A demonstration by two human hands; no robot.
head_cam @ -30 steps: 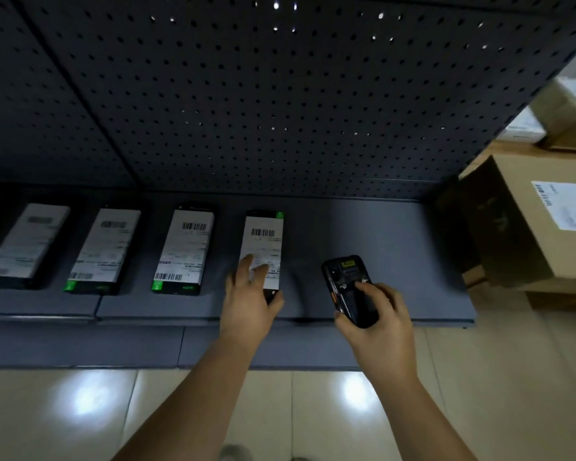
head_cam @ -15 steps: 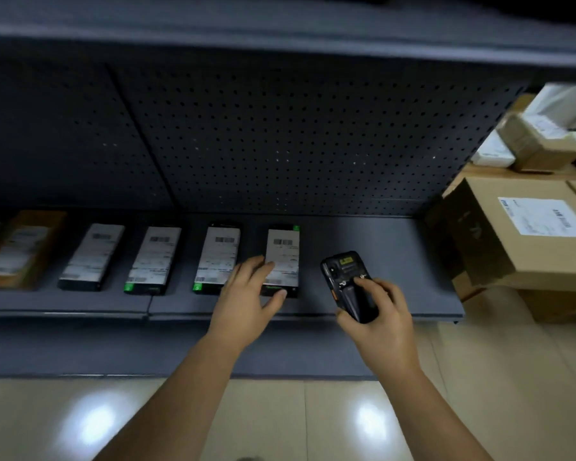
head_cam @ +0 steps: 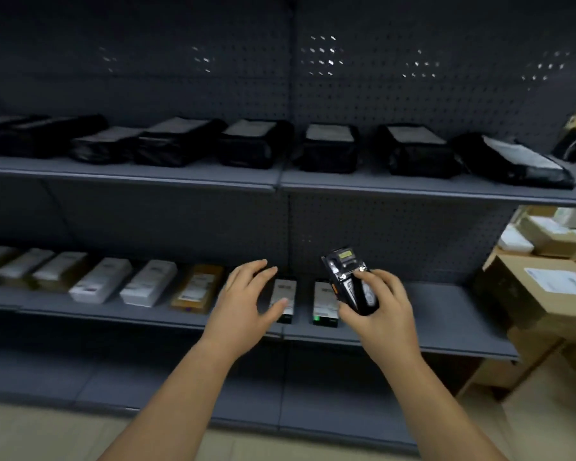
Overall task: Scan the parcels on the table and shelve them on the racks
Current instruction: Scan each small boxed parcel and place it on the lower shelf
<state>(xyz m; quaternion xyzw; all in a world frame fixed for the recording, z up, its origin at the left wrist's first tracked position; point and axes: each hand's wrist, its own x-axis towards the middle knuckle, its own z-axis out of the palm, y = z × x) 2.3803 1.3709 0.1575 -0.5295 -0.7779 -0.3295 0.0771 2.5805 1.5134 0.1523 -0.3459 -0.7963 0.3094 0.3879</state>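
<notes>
Right hand point(head_cam: 379, 314) grasps scanner point(head_cam: 348, 277), screen up, above lower shelf point(head_cam: 446, 314) | left hand point(head_cam: 243, 304) released, fingers spread, above lower shelf's front | labelled parcel point(head_cam: 285, 296) flat on lower shelf, between both hands | cardboard boxes point(head_cam: 546, 294) right of lower shelf

Left hand point(head_cam: 243, 304) lifted off rightmost parcel point(head_cam: 323, 304), now hovering apart, fingers spread; scanner point(head_cam: 348, 277) tipped more upright.

Rack point(head_cam: 413, 191): matt grey painted metal, perforated back. Bags point(head_cam: 253, 144) on its upper shelf: black glossy plastic film, wrinkled. Boxes point(head_cam: 512, 294) right of rack: matt brown cardboard, paper labels. Scanner point(head_cam: 353, 281): glossy black plastic.
</notes>
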